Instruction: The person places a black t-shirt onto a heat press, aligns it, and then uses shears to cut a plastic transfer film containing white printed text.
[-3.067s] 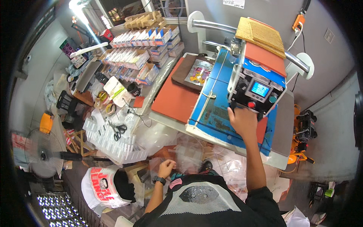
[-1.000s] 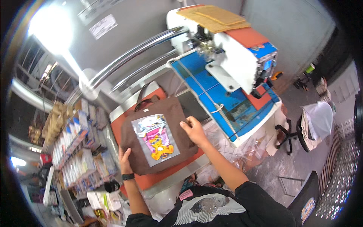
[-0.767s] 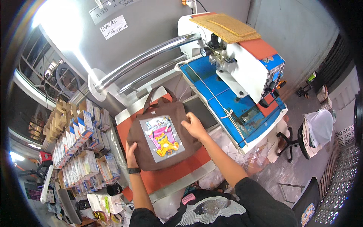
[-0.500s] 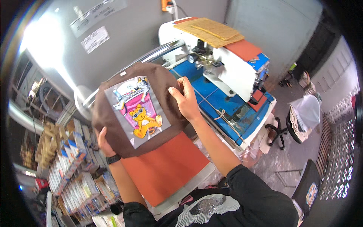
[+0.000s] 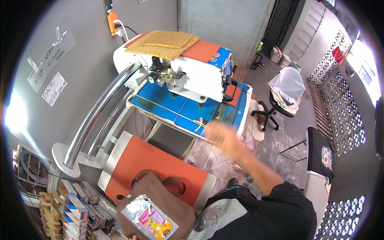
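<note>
A small brown T-shirt [image 5: 180,208] hangs low at the lower middle of the view, its neck and sleeve openings showing. On its front is a grey rectangular panel [image 5: 150,218] with cartoon cats in orange, pink and white. My left hand [image 5: 134,237] holds the T-shirt from its lower edge; only a bit of a finger shows, the rest is hidden behind cloth or out of view. Smeared by motion, my right hand [image 5: 223,136] is away from the T-shirt, in front of the near edge of the heat press's blue plate [image 5: 160,102]. Its fingers cannot be made out.
An orange-red padded platen [image 5: 132,160] lies under and beyond the T-shirt. The white press head [image 5: 196,74] carries a gauge and yellow pads [image 5: 164,42]. Chrome bars [image 5: 96,112] run along the left. Stacked boxes [image 5: 76,212] stand lower left; an office chair [image 5: 276,106] stands right.
The T-shirt has gone down and nearer, toward the lower edge. My right hand has let go of it and moved right. The view has shifted, showing more of the platen.
</note>
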Demonstrator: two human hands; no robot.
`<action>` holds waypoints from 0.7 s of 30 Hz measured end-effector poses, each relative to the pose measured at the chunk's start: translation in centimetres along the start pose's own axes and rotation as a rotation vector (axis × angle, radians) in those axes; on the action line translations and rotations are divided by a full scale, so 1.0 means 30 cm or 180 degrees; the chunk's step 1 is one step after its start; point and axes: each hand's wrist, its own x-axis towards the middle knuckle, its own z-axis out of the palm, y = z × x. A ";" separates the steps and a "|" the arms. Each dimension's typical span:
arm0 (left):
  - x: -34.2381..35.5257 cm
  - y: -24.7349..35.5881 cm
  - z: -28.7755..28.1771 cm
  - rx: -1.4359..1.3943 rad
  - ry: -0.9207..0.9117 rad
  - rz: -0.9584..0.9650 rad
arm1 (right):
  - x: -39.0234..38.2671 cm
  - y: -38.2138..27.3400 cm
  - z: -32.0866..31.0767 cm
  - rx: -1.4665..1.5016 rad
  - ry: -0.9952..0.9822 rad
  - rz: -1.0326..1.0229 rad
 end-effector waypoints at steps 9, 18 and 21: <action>-0.029 -0.094 -0.081 0.0393 -0.0170 -0.0195 | 0.401 0.256 -0.469 -0.1999 0.0343 0.0400; -0.130 -0.129 -0.241 0.0358 -0.0156 -0.0238 | 0.425 0.184 -0.583 -0.4355 -0.0372 -0.2321; -0.174 -0.076 -0.244 -0.0182 -0.0182 -0.0024 | 0.381 0.102 -0.302 -0.3405 0.0570 -0.2077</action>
